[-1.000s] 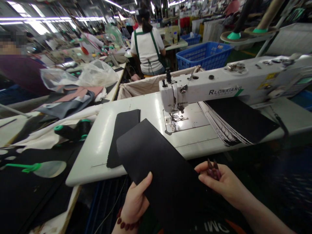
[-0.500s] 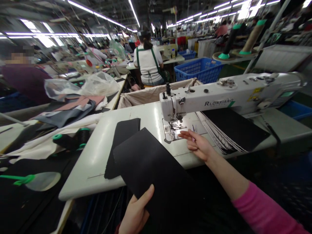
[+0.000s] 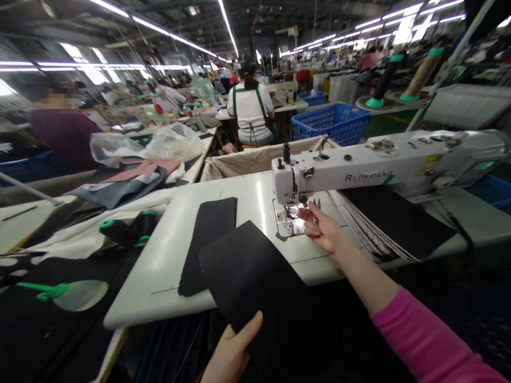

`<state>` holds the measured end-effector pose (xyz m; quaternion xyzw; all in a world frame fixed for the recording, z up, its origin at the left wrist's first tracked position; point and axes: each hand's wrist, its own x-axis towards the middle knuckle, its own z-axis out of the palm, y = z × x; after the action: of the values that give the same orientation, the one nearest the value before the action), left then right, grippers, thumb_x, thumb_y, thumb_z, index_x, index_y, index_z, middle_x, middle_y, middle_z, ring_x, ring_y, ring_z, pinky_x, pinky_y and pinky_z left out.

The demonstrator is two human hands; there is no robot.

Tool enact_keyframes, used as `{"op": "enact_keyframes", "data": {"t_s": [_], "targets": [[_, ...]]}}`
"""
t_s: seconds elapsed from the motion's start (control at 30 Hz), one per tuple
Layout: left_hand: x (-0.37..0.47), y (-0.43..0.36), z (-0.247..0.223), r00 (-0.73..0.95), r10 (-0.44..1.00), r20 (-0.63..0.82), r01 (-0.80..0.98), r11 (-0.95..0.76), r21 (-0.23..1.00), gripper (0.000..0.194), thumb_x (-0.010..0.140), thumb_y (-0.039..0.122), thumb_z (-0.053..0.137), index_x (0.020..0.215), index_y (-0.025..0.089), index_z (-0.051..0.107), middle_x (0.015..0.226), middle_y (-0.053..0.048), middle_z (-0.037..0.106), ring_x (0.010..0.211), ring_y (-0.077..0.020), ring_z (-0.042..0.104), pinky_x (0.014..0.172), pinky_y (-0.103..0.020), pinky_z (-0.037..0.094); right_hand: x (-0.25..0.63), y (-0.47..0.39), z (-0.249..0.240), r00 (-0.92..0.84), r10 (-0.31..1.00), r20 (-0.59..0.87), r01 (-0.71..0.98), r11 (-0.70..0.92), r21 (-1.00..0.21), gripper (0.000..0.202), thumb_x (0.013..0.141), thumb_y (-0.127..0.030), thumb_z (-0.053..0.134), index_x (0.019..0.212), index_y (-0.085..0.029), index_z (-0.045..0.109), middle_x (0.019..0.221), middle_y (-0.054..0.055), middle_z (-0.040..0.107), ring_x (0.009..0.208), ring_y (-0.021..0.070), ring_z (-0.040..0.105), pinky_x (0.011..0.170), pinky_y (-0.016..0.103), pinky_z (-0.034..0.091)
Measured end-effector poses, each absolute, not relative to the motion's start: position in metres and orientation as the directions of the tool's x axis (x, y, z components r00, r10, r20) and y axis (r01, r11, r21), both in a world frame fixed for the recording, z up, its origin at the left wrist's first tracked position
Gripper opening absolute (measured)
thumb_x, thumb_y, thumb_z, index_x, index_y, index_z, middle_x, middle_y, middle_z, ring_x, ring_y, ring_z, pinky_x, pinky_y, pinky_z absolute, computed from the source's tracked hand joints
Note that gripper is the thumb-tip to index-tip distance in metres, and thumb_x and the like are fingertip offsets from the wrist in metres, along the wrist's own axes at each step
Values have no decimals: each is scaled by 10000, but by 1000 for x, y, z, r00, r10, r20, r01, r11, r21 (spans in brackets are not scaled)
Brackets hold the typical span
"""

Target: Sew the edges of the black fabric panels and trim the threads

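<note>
My left hand (image 3: 233, 346) is closed on a large black fabric panel (image 3: 255, 276), thumb on top, at the near edge of the sewing table. The panel's far corner overlaps the table; its lower part fades into dark. My right hand (image 3: 321, 229) is beside the needle area of a white sewing machine (image 3: 335, 170), fingers curled near the presser foot (image 3: 292, 211). Two small pointed blades of thread snips (image 3: 316, 203) stick up from this hand; their handle is mostly hidden in the palm. Left of the needle plate lies a stack of black fabric pieces (image 3: 209, 239).
Under the machine arm lies a pile of black panels with pale edges (image 3: 395, 218). Black thread cones (image 3: 123, 229) and a green-handled tool (image 3: 75, 295) lie on the left. Behind the table are a cloth-lined bin (image 3: 239, 166), a blue basket (image 3: 331, 122) and a seated co-worker (image 3: 251, 111).
The view has shifted slightly, so the scene sits further right and lower. My right hand has moved slightly closer to the presser foot, and the snips' blades show more clearly. My left hand keeps its hold.
</note>
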<state>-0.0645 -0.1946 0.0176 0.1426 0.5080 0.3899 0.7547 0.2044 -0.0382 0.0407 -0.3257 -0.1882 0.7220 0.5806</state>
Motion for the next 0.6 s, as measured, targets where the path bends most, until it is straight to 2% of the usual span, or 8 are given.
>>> {"op": "enact_keyframes", "data": {"t_s": [0.07, 0.13, 0.2, 0.27, 0.37, 0.47, 0.6], "targets": [[-65, -194, 15, 199, 753, -627, -357, 651, 669, 441, 733, 335, 797, 1111, 128, 704, 1187, -122, 675, 1192, -343, 564, 1085, -460, 397, 200, -62, 42, -124, 968, -218, -595, -249, -765, 379, 894, -501, 568, 883, -139, 678, 893, 76, 685, 380, 2, 161, 305, 163, 165], [-64, -194, 13, 193, 782, -593, -244, 624, 743, 504, 728, 395, 790, 1149, 137, 688, 1237, -121, 645, 1237, -349, 522, 1114, -480, 345, 195, -90, 43, -166, 969, -183, -369, -233, -900, 401, 893, -529, 550, 1001, -167, 682, 934, 71, 680, 393, 12, 183, 332, 186, 160], [-61, -196, 13, 196, 807, -557, -119, 583, 803, 562, 702, 450, 793, 1168, 155, 682, 1265, -112, 627, 1268, -355, 490, 1132, -490, 305, 191, -118, 43, -197, 960, -199, -171, -234, -957, 383, 850, -507, 625, 1050, -185, 674, 869, 32, 662, 430, 28, 276, 383, 191, 237], [-55, -198, 15, 211, 822, -529, -23, 545, 838, 594, 673, 491, 798, 1162, 171, 690, 1264, -106, 630, 1264, -366, 492, 1134, -502, 291, 189, -140, 44, -155, 966, -207, -48, -217, -975, 347, 793, -458, 710, 995, -179, 668, 770, -9, 612, 539, 65, 419, 507, 203, 360], [-48, -202, 19, 222, 832, -508, -10, 523, 852, 631, 628, 489, 826, 1167, 191, 688, 1236, -102, 652, 1221, -373, 533, 1113, -513, 317, 189, -158, 48, -80, 978, -195, 14, -194, -981, 289, 784, -429, 725, 885, -176, 628, 701, -37, 534, 654, 105, 482, 638, 234, 405], [-44, -204, 23, 230, 830, -508, -120, 543, 831, 640, 607, 442, 854, 1170, 187, 686, 1205, -114, 669, 1208, -375, 545, 1088, -507, 353, 193, -166, 53, -102, 976, -193, 14, -192, -981, 267, 809, -429, 696, 856, -183, 602, 685, -44, 502, 628, 104, 454, 612, 241, 389], [-40, -204, 29, 149, 827, -543, -188, 563, 805, 513, 615, 416, 855, 1055, 178, 741, 1156, -123, 692, 1191, -377, 559, 1083, -495, 362, 197, -171, 58, -123, 970, -209, 7, -209, -978, 261, 809, -431, 694, 867, -194, 600, 676, -45, 499, 616, 110, 450, 597, 248, 381]]}}
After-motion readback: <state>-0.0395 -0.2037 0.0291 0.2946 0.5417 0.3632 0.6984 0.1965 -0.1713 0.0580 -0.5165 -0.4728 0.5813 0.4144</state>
